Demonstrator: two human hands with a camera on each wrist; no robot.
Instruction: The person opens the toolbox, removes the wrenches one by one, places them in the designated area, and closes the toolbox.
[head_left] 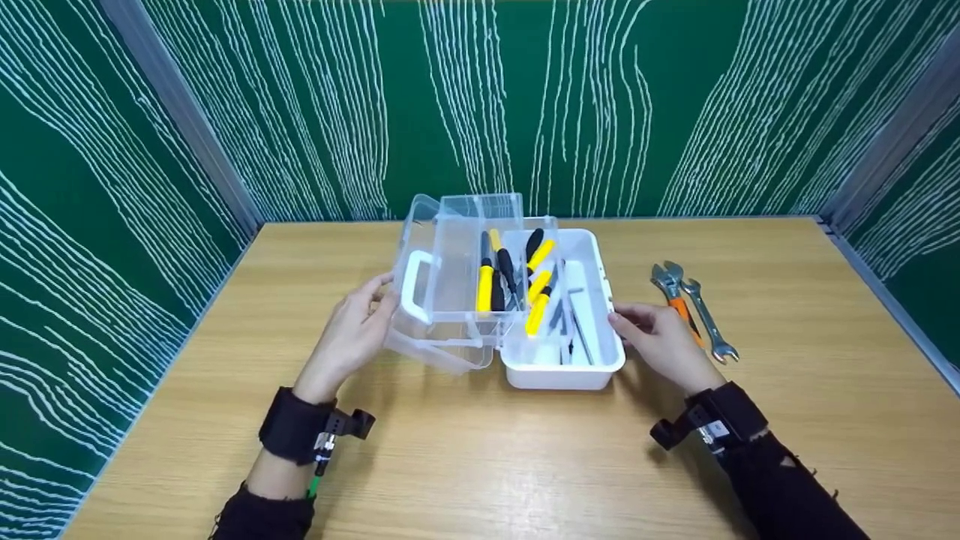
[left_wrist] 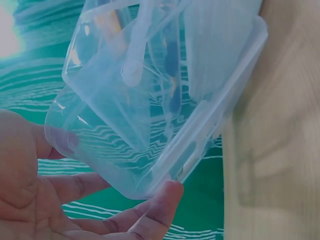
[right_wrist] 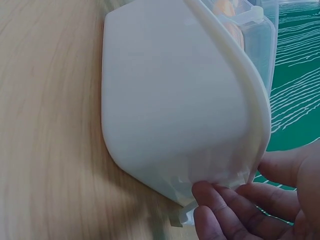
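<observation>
A white toolbox [head_left: 559, 379] stands with its clear lid [head_left: 442, 355] swung over to the left. My left hand [head_left: 352, 322] holds the lid's outer edge beside the white handle [head_left: 414, 289]; in the left wrist view, fingers and thumb lie on both sides of the clear plastic [left_wrist: 100, 150]. At the box's right side, my right hand [head_left: 664, 341] grips the rim, thumb at the top and fingers against the outer wall [right_wrist: 175, 100]. Yellow-and-black screwdrivers [head_left: 486, 289] lie in the raised clear tray [head_left: 454, 262]. A hex key [head_left: 583, 334] is inside the white base.
To the right of the box lie an adjustable wrench [head_left: 679, 304] with an orange handle and a silver open-end wrench [head_left: 709, 319]. The wooden table [head_left: 480, 465] meets green panels [head_left: 405, 112] with white wavy lines at its back and sides.
</observation>
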